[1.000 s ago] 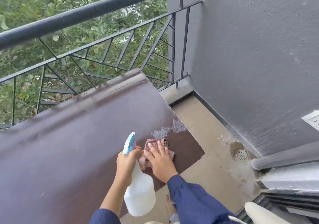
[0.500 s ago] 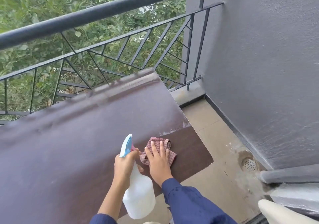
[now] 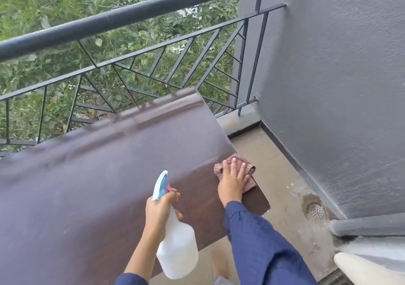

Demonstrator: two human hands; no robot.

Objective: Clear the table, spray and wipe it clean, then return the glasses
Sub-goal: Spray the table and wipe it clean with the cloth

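The right hand [image 3: 232,181] lies flat on the checked cloth [image 3: 250,185], fingers straight and spread, pressing it onto the table [image 3: 87,197] at the table's right edge, where a corner of the cloth hangs past the rim. The left hand [image 3: 160,212] is curled round the neck of the spray bottle [image 3: 177,254], holding it over the table's near edge with the nozzle aimed across the top. The glasses are not in view.

The wood at the table's near right corner looks darker and cleaner, while the rest of the table carries a dull, streaky film, so the wipe seems barely begun. To do it well, keep the palm flat and the pressure even. Draw the cloth back from the rim so it cannot slip off the table, then work in overlapping passes toward the table's left end and far edge. Keep the bottle lifted off the damp surface
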